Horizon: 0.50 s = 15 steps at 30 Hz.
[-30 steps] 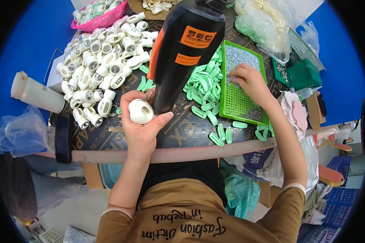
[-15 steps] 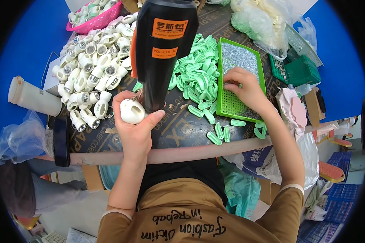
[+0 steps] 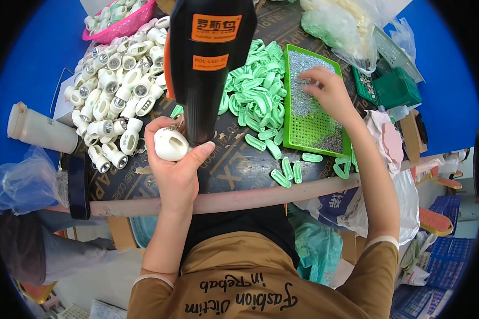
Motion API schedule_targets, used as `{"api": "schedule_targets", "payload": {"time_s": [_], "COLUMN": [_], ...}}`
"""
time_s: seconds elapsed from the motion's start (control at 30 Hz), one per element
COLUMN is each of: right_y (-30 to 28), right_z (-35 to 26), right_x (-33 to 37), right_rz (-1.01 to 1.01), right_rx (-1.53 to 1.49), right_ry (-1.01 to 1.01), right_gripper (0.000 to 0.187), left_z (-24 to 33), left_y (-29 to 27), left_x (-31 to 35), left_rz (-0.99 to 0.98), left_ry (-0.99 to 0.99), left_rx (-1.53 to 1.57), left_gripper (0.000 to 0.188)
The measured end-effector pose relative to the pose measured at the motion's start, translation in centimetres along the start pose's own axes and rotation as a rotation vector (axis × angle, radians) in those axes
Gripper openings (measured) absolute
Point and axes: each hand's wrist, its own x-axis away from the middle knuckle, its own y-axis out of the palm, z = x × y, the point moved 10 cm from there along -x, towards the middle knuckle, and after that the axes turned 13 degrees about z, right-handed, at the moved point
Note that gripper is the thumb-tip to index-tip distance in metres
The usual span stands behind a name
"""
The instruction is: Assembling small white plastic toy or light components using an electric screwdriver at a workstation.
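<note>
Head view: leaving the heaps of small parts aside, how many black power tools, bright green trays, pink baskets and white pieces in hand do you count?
Black power tool: 1
Bright green tray: 1
Pink basket: 1
White piece in the left hand: 1
Total: 4

My left hand [image 3: 176,170] is raised in front of my chest, the fingers curled closed and the thumb stretched out to the right. My right arm reaches far forward (elbow almost straight), and my right hand [image 3: 329,91] is palm down, fingertips pinching together.

Head view, steeply down, close
</note>
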Motion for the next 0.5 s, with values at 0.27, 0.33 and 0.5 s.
{"api": "schedule_targets", "payload": {"time_s": [0.27, 0.33, 0.5], "right_y": [1.3, 1.2, 1.8], "right_z": [-2.8, -3.2, 0.1], "right_x": [2.6, 3.1, 1.1], "right_rz": [-0.130, -0.100, -0.006], "right_rx": [-0.060, -0.033, -0.135], "right_ry": [-0.032, -0.065, 0.037], "right_gripper": [0.022, 0.021, 0.011], "left_z": [0.5, 0.4, -0.1], "left_y": [-0.5, 0.2, -0.4], "left_x": [0.0, 0.0, -0.2], "left_rz": [0.016, 0.000, -0.007], "left_ry": [0.029, -0.013, 0.029], "left_rx": [-0.021, 0.028, -0.037], "left_gripper": [0.057, 0.056, 0.056]}}
